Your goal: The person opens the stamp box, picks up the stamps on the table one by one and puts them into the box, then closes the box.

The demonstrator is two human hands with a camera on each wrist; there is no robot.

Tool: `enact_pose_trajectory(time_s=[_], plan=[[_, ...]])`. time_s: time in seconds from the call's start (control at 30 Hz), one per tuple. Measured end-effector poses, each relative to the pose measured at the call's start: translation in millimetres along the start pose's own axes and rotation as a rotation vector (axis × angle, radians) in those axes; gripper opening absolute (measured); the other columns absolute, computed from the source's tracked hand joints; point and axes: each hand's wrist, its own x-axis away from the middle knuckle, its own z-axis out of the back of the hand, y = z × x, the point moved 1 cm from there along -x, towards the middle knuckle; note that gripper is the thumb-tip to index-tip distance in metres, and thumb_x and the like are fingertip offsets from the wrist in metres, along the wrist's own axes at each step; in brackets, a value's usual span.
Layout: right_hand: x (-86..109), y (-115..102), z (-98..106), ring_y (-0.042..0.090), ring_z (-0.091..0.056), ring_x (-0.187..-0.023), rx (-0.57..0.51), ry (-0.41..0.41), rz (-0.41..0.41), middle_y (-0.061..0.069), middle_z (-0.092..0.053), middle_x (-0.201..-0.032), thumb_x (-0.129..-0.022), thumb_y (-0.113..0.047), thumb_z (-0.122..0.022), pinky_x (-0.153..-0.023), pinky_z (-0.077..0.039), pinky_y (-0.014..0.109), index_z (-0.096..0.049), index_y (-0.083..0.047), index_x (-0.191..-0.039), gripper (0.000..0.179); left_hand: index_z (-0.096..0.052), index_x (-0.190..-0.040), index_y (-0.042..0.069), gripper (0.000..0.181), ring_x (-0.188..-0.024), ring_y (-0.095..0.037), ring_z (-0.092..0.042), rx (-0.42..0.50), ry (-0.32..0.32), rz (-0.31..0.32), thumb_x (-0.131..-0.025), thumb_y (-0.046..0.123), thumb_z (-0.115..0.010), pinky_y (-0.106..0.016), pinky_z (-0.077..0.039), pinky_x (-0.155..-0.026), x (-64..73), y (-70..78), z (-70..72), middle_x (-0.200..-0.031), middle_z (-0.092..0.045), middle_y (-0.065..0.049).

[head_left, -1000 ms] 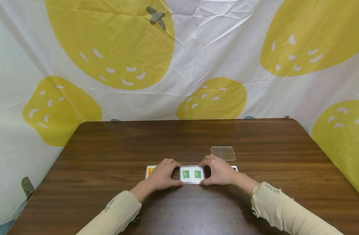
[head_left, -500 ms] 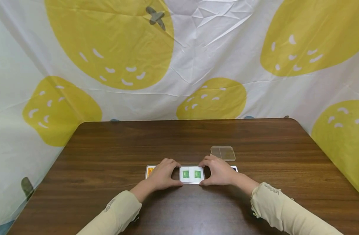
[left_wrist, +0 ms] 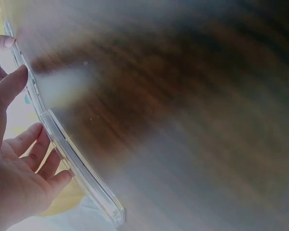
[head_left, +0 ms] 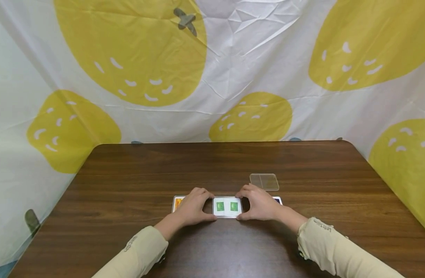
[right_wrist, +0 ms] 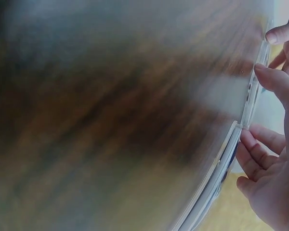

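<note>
A small clear plastic case with two green pictures on white lies between both hands at the middle of the table. The left hand pinches its left end, thumb at the near corner and forefinger at the far corner. In the same way the right hand pinches its right end. Under the left hand is a second case with an orange picture, mostly covered. A third case, with a dark blue bit showing, is mostly hidden by the right hand. In the left wrist view, the left fingertips rest along the orange case's edge.
A flat clear plastic lid lies on the brown wooden table just beyond the right hand. Behind the table hangs a white cloth with large yellow fruit prints.
</note>
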Motion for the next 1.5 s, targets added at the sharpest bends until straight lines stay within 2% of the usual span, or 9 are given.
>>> enact_pose_trajectory(time_s=[0.37, 0.47, 0.6, 0.73, 0.9, 1.0, 1.1, 1.3, 1.5], plan=[[1.4, 2.6, 6.7, 0.013, -0.053, -0.092, -0.055, 0.008, -0.006, -0.001, -0.059, -0.097, -0.061, -0.040, -0.079, -0.080, -0.045, 0.032, -0.064, -0.005, -0.105, 0.058, -0.059, -0.110, 0.004, 0.061, -0.101, -0.022, -0.049, -0.007, -0.006, 0.012, -0.066, 0.043, -0.076, -0.035, -0.042, -0.087, 2.9, 0.3, 0.4, -0.100, -0.057, -0.004], [3.2, 6.4, 13.8, 0.015, -0.054, -0.095, -0.084, 0.026, -0.018, 0.000, -0.060, -0.100, -0.062, -0.037, -0.078, -0.080, -0.045, 0.033, -0.063, -0.005, -0.107, 0.057, -0.059, -0.109, 0.003, 0.060, -0.100, -0.023, -0.049, 0.002, 0.018, -0.011, -0.066, 0.040, -0.077, -0.036, -0.042, -0.087, 2.9, 1.2, 0.5, -0.100, -0.058, -0.005], [8.3, 17.4, 23.2, 0.019, -0.056, -0.099, -0.137, 0.052, -0.058, 0.004, -0.060, -0.107, -0.065, -0.035, -0.078, -0.083, -0.046, 0.037, -0.061, -0.004, -0.111, 0.058, -0.059, -0.107, 0.001, 0.060, -0.099, -0.024, -0.049, 0.025, 0.083, -0.082, -0.066, 0.041, -0.076, -0.034, -0.042, -0.086, 1.7, 5.1, 1.6, -0.100, -0.057, -0.006], [14.9, 32.4, 33.7, 0.022, -0.056, -0.101, -0.205, 0.080, -0.112, 0.008, -0.060, -0.111, -0.066, -0.037, -0.078, -0.085, -0.045, 0.043, -0.060, -0.004, -0.113, 0.060, -0.059, -0.108, 0.001, 0.061, -0.100, -0.023, -0.049, 0.037, 0.092, -0.108, -0.066, 0.042, -0.076, -0.033, -0.043, -0.086, -2.4, 15.1, 2.6, -0.101, -0.058, -0.006], [23.3, 55.9, 49.7, 0.027, -0.056, -0.097, -0.212, 0.142, -0.188, 0.010, -0.062, -0.104, -0.064, -0.033, -0.081, -0.084, -0.043, 0.047, -0.060, -0.002, -0.113, 0.062, -0.058, -0.113, 0.004, 0.062, -0.105, -0.021, -0.048, 0.030, 0.032, -0.072, -0.067, 0.042, -0.075, -0.032, -0.042, -0.088, -17.1, 32.7, -1.4, -0.107, -0.058, -0.004], [27.7, 72.2, 57.3, 0.030, -0.055, -0.099, -0.206, 0.167, -0.239, 0.012, -0.061, -0.105, -0.063, -0.030, -0.081, -0.086, -0.042, 0.048, -0.059, -0.001, -0.113, 0.062, -0.058, -0.114, 0.006, 0.062, -0.106, -0.019, -0.048, 0.017, 0.015, -0.081, -0.067, 0.043, -0.075, -0.030, -0.043, -0.088, -27.6, 46.0, -4.4, -0.108, -0.057, -0.003], [32.2, 87.1, 61.2, 0.032, -0.053, -0.104, -0.181, 0.151, -0.276, 0.015, -0.059, -0.110, -0.065, -0.031, -0.080, -0.088, -0.040, 0.050, -0.057, 0.001, -0.116, 0.064, -0.058, -0.114, 0.008, 0.061, -0.104, -0.017, -0.048, 0.000, 0.013, -0.117, -0.069, 0.047, -0.072, -0.028, -0.044, -0.085, -38.0, 57.1, -13.1, -0.108, -0.057, -0.001], [36.1, 105.8, 57.5, 0.036, -0.048, -0.111, -0.159, 0.073, -0.300, 0.018, -0.055, -0.117, -0.063, -0.035, -0.081, -0.091, -0.037, 0.052, -0.053, 0.003, -0.120, 0.073, -0.059, -0.116, 0.009, 0.062, -0.100, -0.014, -0.049, -0.068, 0.002, -0.160, -0.070, 0.050, -0.070, -0.023, -0.042, -0.084, -49.3, 78.8, -22.4, -0.104, -0.057, 0.001], [29.4, 110.6, 50.0, 0.037, -0.048, -0.111, -0.114, 0.031, -0.255, 0.020, -0.053, -0.118, -0.062, -0.031, -0.081, -0.092, -0.037, 0.051, -0.053, 0.006, -0.119, 0.073, -0.059, -0.116, 0.011, 0.065, -0.100, -0.014, -0.050, -0.120, -0.023, -0.110, -0.068, 0.052, -0.071, -0.021, -0.040, -0.086, -54.0, 85.6, -27.3, -0.104, -0.058, 0.002]])
